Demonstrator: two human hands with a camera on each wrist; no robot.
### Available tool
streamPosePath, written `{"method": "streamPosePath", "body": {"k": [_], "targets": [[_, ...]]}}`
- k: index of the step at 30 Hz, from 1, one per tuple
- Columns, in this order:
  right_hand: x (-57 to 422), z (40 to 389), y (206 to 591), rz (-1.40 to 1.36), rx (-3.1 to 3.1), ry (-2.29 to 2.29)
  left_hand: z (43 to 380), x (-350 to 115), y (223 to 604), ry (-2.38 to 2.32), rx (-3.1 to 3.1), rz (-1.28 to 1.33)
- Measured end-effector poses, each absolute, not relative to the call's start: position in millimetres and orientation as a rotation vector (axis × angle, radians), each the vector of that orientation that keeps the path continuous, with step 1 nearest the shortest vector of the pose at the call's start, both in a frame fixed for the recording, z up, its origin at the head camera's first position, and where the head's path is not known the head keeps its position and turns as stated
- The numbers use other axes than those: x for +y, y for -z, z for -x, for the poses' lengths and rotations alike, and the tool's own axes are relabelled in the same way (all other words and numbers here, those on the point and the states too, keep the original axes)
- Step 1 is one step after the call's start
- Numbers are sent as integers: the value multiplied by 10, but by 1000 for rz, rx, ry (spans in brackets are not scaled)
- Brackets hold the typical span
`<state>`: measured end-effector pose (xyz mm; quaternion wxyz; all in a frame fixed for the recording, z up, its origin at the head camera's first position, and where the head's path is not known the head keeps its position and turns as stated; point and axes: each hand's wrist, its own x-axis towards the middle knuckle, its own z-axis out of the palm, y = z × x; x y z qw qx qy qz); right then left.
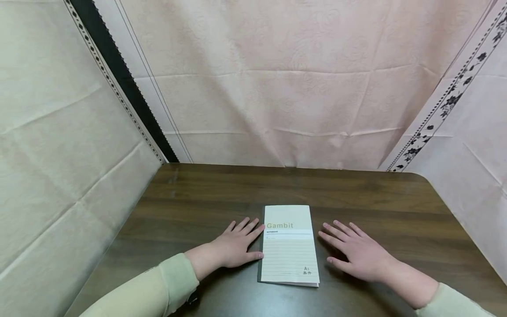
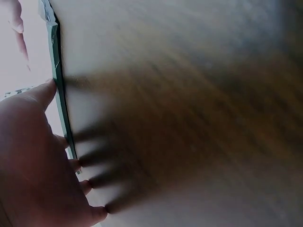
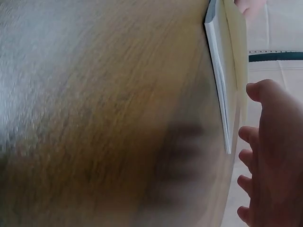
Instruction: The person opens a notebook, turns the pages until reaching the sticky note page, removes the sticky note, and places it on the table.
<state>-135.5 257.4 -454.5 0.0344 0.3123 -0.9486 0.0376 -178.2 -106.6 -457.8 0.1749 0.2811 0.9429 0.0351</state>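
Note:
A closed notebook (image 1: 289, 251) with a pale cover, lined print and the word Gambit lies on the wooden table, its dark spine on the left. My left hand (image 1: 233, 248) is spread beside that spine, with thumb and index fingertips touching it. In the left wrist view the thumb of the left hand (image 2: 33, 151) meets the green spine (image 2: 59, 85). My right hand (image 1: 358, 253) hovers to the right of the notebook, fingers spread and apart from it. The right wrist view shows the notebook's page edges (image 3: 220, 75) facing the right hand (image 3: 279, 151).
The dark brown wooden table (image 1: 214, 189) has a rounded far right corner. Pale cloth (image 1: 277, 88) hangs behind it, with more cloth at the left and right. A dark strip (image 1: 126, 83) runs down the back left corner.

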Motion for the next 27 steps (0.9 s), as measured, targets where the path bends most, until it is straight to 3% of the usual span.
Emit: {"method": "streamPosePath", "body": {"k": [27], "targets": [[2472, 1406, 4594, -1034, -2902, -206, 1786, -1064, 4586, -92, 2673, -801]]}}
